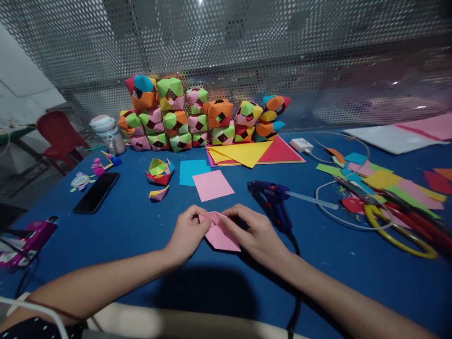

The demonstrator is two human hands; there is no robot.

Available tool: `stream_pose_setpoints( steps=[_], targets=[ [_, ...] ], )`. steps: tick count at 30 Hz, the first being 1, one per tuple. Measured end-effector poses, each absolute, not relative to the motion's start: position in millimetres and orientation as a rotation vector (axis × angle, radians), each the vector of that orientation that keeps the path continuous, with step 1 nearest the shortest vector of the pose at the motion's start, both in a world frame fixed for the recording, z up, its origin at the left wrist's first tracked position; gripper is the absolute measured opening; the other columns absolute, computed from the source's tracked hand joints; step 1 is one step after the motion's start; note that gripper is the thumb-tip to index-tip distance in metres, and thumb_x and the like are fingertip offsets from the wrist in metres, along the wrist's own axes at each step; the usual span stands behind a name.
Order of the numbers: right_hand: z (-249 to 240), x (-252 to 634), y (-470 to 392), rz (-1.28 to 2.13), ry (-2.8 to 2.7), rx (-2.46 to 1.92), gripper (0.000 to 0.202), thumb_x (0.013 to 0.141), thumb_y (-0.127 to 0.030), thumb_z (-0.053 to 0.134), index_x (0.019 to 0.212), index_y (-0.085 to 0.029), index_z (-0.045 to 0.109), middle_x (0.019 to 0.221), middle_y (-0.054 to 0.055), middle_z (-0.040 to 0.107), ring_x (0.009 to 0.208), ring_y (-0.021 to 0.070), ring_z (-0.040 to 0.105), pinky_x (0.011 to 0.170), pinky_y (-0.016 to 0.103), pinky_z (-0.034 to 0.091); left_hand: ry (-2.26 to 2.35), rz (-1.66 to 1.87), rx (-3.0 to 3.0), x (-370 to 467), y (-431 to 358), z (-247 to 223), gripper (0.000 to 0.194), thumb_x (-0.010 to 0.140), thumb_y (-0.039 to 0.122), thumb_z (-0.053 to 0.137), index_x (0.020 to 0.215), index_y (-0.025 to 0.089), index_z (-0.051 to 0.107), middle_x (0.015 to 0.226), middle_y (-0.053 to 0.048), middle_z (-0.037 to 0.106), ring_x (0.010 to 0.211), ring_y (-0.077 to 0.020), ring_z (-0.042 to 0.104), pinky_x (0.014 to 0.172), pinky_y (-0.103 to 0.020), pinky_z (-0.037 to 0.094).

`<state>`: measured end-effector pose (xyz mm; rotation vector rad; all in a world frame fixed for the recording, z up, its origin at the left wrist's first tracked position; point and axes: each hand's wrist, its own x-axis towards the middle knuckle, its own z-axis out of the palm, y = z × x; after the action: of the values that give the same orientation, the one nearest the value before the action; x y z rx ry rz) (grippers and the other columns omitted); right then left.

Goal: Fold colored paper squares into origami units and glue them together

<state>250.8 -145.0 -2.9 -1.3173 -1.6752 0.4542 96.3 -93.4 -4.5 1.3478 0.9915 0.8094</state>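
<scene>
A partly folded pink paper (223, 237) is held between both hands near the front of the blue table. My left hand (189, 231) pinches its upper left corner, thumb on top. My right hand (251, 230) grips its upper right edge, the thumb pressing near the middle fold. Just beyond the hands lies a flat pink square (213, 185), overlapping a blue square (193, 172). To the left of these sit a small red, green and blue folded piece (159, 171) and a smaller yellow and pink one (159, 193).
A glue gun (273, 197) with its cord lies right of my right hand. Scissors (395, 235), a white cable and paper scraps (406, 188) are at the right. Stacked paper balls (176, 123) stand at the back. A phone (97, 193) lies at the left.
</scene>
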Motion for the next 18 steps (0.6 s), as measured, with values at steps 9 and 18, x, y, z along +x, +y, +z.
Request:
stream_pose_setpoints(
  steps=[9, 18],
  targets=[
    [-1.3, 254.6, -143.1, 0.439, -1.698, -1.252, 0.015, 0.084, -0.017, 0.048, 0.079, -0.017, 0.063, 0.073, 0.005, 0.064, 0.067, 0.0150, 0.058, 0.061, 0.028, 0.045, 0.943, 0.723, 1.424, 96.6, -93.5, -0.9, 0.017, 0.071, 0.022, 0.061, 0.087, 0.014, 0.061, 0.080, -0.001, 0.062, 0.071, -0.0123, 0.054, 0.064, -0.022, 0.042],
    [-1.6, 253.9, -143.7, 0.508, -1.689, -1.252, 0.014, 0.083, -0.023, 0.053, 0.085, -0.017, 0.066, 0.075, 0.005, 0.064, 0.069, 0.0157, 0.059, 0.062, 0.028, 0.047, 0.934, 0.672, 1.659, 94.9, -95.7, 2.7, 0.020, 0.080, 0.027, 0.053, 0.082, 0.014, 0.068, 0.080, -0.004, 0.066, 0.075, -0.0158, 0.056, 0.068, -0.024, 0.042]
  ],
)
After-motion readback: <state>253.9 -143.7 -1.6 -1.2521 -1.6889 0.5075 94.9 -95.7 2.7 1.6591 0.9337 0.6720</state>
